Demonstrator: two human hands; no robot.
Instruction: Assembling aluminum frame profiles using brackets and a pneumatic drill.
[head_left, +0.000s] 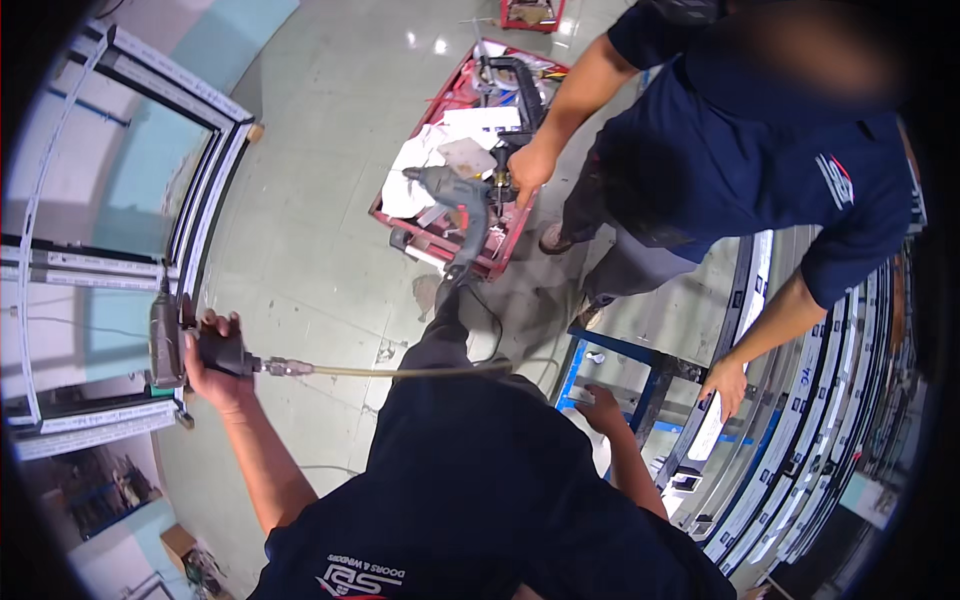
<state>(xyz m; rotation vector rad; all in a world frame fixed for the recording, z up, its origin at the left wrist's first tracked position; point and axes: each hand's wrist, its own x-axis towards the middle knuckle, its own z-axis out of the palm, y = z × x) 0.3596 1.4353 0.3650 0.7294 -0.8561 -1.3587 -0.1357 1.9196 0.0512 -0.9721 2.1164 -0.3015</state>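
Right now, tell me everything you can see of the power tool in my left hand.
The power tool is pistol-shaped, with a dark, worn-looking body, green at its rear end. Your left hand wraps its dark grip; a metal fitting at the grip's base joins a yellowish hose running right. Its slim nose points toward the black-and-white frame; whether they touch is unclear.

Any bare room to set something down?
Yes: bare floor between the window frame at left and the red cart, beyond the hose on the power tool in the left hand. Crowded: the cart, heaped with tools and papers; the right side, packed with long bars.
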